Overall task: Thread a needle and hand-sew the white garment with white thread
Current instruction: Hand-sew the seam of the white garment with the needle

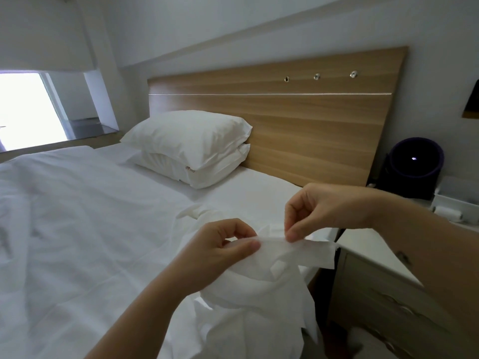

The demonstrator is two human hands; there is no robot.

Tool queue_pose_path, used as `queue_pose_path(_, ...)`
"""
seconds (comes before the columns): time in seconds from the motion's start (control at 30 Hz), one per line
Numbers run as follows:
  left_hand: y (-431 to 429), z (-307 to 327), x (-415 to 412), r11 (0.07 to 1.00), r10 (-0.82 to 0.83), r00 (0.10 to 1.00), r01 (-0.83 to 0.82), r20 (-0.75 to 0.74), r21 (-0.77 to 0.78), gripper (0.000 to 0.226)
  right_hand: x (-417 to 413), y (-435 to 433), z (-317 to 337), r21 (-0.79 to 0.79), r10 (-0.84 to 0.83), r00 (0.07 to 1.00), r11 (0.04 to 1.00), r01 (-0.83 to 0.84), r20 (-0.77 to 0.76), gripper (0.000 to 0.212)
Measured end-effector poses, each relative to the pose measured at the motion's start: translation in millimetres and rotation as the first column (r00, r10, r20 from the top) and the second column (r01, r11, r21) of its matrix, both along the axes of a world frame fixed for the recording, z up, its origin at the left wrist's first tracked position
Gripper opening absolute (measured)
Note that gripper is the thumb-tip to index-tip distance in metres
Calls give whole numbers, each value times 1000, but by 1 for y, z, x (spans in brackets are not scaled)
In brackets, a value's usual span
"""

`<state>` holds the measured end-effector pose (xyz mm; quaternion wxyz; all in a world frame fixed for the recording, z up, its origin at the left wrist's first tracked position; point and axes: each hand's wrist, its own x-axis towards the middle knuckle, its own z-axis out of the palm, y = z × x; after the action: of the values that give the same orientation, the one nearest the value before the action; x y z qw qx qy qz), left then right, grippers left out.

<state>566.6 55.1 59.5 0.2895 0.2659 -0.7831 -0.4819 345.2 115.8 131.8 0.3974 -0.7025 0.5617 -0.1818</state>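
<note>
A white garment (261, 286) hangs in front of me over the edge of the bed (90, 229). My left hand (220, 250) grips a fold of it between thumb and curled fingers. My right hand (318, 208) pinches the same strip of cloth a little to the right, with thumb and forefinger. The strip runs on past the right hand to a frayed end (329, 255). Neither a needle nor thread can be made out in either hand. A white spool-like roll (447, 212) lies in a tray on the nightstand.
Two stacked white pillows (191, 149) lean against the wooden headboard (298, 112). At the right stands a white nightstand (370, 252) with drawers, a white tray (456, 200) and a dark round device (414, 161). A bright window (23, 110) is at the far left.
</note>
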Motion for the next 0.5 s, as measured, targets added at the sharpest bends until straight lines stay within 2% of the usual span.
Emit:
queue_pose_path(0.03, 0, 0, 0, 1000, -5, 1000, 5, -7, 4, 5, -1, 0, 1, -17, -5, 1000, 1000, 6, 19, 5)
queue_pose_path(0.1, -1, -1, -1, 1000, -9, 1000, 9, -8, 6, 5, -3, -3, 0, -104, -43, 999, 994, 43, 9, 25)
queue_pose_path(0.13, -1, 0, 0, 1000, -10, 1000, 10, -3, 4, 6, -2, -5, -2, -152, -55, 998, 987, 53, -6, 26)
queue_pose_path(0.23, 0, 0, 1, 1000, -19, 1000, 19, -17, 16, 7, 3, -8, -10, -244, -41, 997, 970, 23, -71, 9)
queue_pose_path(0.33, 0, 1, 2, 1000, -17, 999, 17, -28, 26, 9, 5, -8, -15, -275, -17, 992, 961, -19, -126, 17)
queue_pose_path(0.5, -2, 0, 3, 1000, 1, 999, 0, -32, 26, 10, 7, -9, -16, -278, 9, 988, 959, -52, -155, 12)
